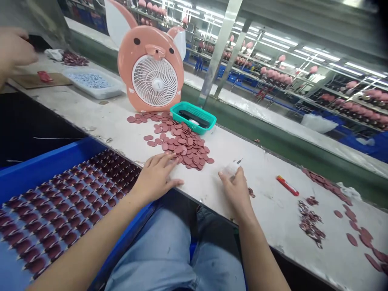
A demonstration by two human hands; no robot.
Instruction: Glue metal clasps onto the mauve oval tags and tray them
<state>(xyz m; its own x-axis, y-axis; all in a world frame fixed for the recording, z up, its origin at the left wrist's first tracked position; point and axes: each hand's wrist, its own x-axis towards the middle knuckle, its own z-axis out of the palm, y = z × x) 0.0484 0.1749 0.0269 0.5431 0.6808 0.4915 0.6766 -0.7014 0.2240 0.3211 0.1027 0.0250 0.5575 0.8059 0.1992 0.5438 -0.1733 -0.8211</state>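
At the near edge of a pile of flat reddish-brown ovals (189, 141), my left hand (157, 176) rests with its fingers spread, the fingertips touching the nearest pieces. My right hand (235, 186) is closed around a small whitish bottle (232, 167) with a thin dark tip that points up and to the right. The bottle is slightly blurred. Small brown curled scraps (251, 192) lie just beside my right hand.
A pink pig-shaped fan (156, 76) and a green basket (209, 128) stand behind the pile. A blue crate (72, 147) of dark red pieces sits lower left. A red marker (287, 186) lies right. Another person's hand (18, 48) is upper left.
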